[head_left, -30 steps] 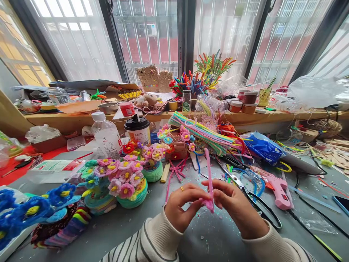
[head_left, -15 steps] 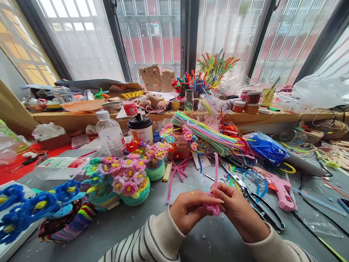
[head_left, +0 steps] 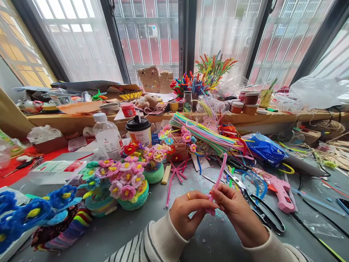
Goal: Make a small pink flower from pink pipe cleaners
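Between my two hands is a pink pipe cleaner (head_left: pixel 221 169), its free end pointing up and slightly right. Its lower part is bent into a small clump that my fingers partly cover. My left hand (head_left: pixel 191 211), with a ring on one finger, pinches the clump from the left. From the right, my right hand (head_left: pixel 235 213) grips the stem just above the clump between thumb and fingers. Black-handled scissors (head_left: pixel 268 214) lie right beside my right hand. Left of my hands, more pink pipe cleaners (head_left: pixel 178 171) lie crossed on the grey table (head_left: pixel 152 233).
Pipe-cleaner flower pots (head_left: pixel 133 198) and blue flowers (head_left: pixel 35 211) stand at the left. Behind are a plastic bottle (head_left: pixel 107 136), a lidded cup (head_left: pixel 139 133) and a pastel pipe-cleaner bundle (head_left: pixel 204 133). A pink glue gun (head_left: pixel 283 194) with a cord lies at the right.
The pipe cleaner's free end has tilted from nearly upright toward the right. My fingers have shifted slightly on the clump, and both hands still hold it. The view has moved a little.
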Motion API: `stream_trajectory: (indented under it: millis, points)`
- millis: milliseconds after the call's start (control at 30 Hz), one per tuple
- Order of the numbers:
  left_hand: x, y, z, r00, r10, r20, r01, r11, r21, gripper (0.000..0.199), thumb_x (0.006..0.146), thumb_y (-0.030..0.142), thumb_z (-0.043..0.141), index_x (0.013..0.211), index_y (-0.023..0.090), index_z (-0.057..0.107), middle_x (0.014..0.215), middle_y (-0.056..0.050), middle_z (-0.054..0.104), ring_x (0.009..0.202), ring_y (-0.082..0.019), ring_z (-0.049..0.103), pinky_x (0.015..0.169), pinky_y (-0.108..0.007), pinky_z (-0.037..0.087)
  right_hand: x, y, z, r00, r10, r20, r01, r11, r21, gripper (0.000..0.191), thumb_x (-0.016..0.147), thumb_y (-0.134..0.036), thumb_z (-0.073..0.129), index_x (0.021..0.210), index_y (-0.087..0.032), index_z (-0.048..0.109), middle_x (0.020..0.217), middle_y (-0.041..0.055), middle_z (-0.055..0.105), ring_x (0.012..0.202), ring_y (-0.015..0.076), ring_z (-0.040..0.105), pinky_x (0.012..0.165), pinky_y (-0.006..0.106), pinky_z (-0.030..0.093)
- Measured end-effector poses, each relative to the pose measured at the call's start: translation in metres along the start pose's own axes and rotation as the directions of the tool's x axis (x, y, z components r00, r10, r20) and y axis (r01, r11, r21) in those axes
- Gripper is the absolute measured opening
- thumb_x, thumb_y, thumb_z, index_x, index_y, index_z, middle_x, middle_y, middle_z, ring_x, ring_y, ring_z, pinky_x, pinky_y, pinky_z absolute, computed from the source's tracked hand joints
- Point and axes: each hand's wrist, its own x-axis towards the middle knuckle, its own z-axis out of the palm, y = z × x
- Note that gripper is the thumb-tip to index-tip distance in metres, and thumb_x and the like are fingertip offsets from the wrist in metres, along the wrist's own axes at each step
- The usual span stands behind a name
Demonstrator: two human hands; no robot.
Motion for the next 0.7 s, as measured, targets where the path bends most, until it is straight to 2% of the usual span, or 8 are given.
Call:
stream_trajectory:
  millis: [267, 500, 600, 700]
  points:
    - [-0.0009, 0.0004, 0.0022, 0.996, 0.025, 0.084, -0.025, 1.0, -0.007, 0.025, 0.07, 0.004, 0.041, 0.083, 0.014, 0.06, 0.069, -0.007, 0.061, 0.073, -0.013, 0.057, 0.069, -0.023, 0.046, 0.0057, 0.005, -0.0057, 0.995, 0.075, 0.072, -0.082, 0.992, 0.094, 0.021, 0.062, -0.033, 0.063, 0.061, -0.014, 0.055, 0.048, -0.0052, 0.045, 0.042, 0.0041, 0.034, 0.042, 0.017, 0.028]
    - [-0.0007, 0.0016, 0.0033, 0.994, -0.013, 0.112, 0.015, 1.0, -0.013, 0.025, 0.071, 0.005, 0.041, 0.082, 0.013, 0.061, 0.069, -0.008, 0.061, 0.069, -0.013, 0.055, 0.065, -0.024, 0.046, 0.0061, 0.009, -0.0042, 0.997, 0.079, 0.027, -0.082, 0.987, 0.138, 0.019, 0.06, -0.032, 0.064, 0.059, -0.015, 0.055, 0.047, -0.0065, 0.043, 0.04, 0.0033, 0.033, 0.04, 0.016, 0.027]
    - [0.0, 0.0041, 0.0035, 0.991, -0.096, 0.093, 0.102, 0.993, -0.063, 0.022, 0.07, 0.006, 0.043, 0.081, 0.013, 0.062, 0.07, -0.008, 0.063, 0.069, -0.014, 0.057, 0.066, -0.025, 0.046, 0.0077, 0.0105, -0.0052, 0.997, 0.074, 0.01, -0.074, 0.993, 0.091, 0.02, 0.061, -0.033, 0.063, 0.062, -0.015, 0.056, 0.046, -0.0064, 0.042, 0.041, 0.0038, 0.034, 0.041, 0.016, 0.028]
    - [0.0008, 0.0059, 0.0032, 0.956, -0.287, 0.066, 0.294, 0.928, -0.227, 0.018, 0.072, 0.013, 0.047, 0.082, 0.013, 0.061, 0.078, -0.009, 0.065, 0.072, -0.015, 0.059, 0.066, -0.025, 0.047, 0.0084, 0.0078, -0.0056, 0.999, 0.032, -0.023, -0.032, 0.999, -0.028, 0.024, 0.063, -0.037, 0.059, 0.068, -0.014, 0.058, 0.049, -0.0051, 0.045, 0.043, 0.0047, 0.036, 0.043, 0.017, 0.031]
